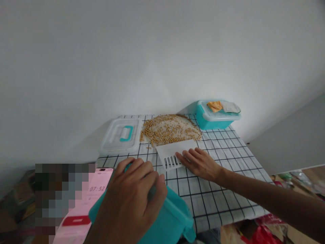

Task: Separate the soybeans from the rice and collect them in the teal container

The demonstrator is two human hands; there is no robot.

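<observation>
You have: two turquoise containers (170,217), two lids (111,135), two cloths (215,106), one slotted white sheet (175,148), one bean heap (170,130), one phone (98,186), one table (235,156).

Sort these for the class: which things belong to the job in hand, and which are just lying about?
Seemingly in the job:
teal bin, held by the left hand
white slotted sheet, at the right hand
grain pile

Apparently lying about:
clear lid
teal lidded box
orange cloth and grey cloth on it
phone
</observation>
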